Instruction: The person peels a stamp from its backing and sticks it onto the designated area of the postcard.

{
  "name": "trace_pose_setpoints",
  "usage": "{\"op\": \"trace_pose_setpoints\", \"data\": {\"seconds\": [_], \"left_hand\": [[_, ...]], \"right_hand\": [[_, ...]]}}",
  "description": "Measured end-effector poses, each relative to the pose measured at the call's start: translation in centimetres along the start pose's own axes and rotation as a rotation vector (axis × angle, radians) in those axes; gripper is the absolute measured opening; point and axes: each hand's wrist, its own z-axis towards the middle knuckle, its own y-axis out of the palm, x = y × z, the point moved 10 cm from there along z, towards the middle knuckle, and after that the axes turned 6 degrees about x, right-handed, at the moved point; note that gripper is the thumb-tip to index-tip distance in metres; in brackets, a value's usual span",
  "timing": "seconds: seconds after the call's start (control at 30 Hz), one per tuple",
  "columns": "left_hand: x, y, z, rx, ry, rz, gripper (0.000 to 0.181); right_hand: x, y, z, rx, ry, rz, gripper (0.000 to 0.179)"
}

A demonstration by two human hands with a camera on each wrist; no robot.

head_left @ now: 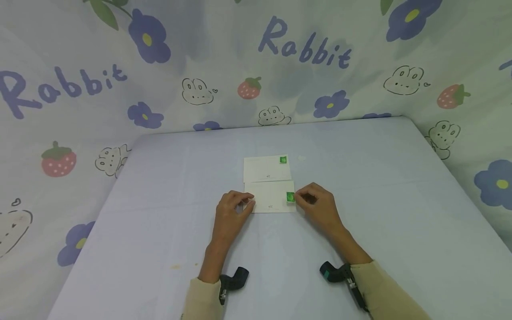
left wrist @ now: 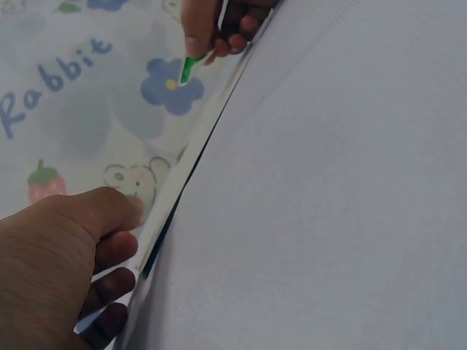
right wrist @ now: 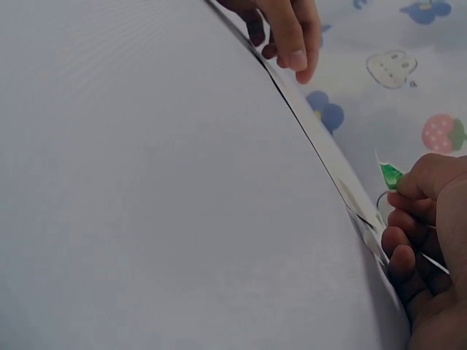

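Note:
Two white cards lie one above the other on the table in the head view. The far card [head_left: 262,169] bears a green stamp [head_left: 283,160] in its upper right corner. My right hand [head_left: 318,205] pinches another green stamp [head_left: 290,197] at the right edge of the near card [head_left: 270,190]. In the right wrist view this stamp [right wrist: 390,175] stands tilted from the fingertips, seemingly above the card. My left hand [head_left: 232,215] rests its thumb and forefinger at the near card's left edge, fingers loosely bent.
A white cloth covers the table [head_left: 380,178]. Behind it hangs a curtain [head_left: 216,49] printed with rabbits, flowers and strawberries. A black wrist camera [head_left: 236,279] sits by the left sleeve, and another black camera [head_left: 334,272] by the right sleeve.

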Motion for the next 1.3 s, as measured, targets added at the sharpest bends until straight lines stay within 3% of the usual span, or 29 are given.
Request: {"op": "trace_pose_setpoints", "data": {"seconds": [0.43,1.3], "left_hand": [[-0.4,0.1,0.0,-0.012,-0.028,0.032,0.016],[-0.7,0.0,0.0,-0.017,-0.047,0.044,0.016]], "right_hand": [[0.2,0.2,0.7,0.003,-0.020,-0.015,0.011],[0.5,0.2,1.5,0.007,0.013,-0.039,0.003]]}}
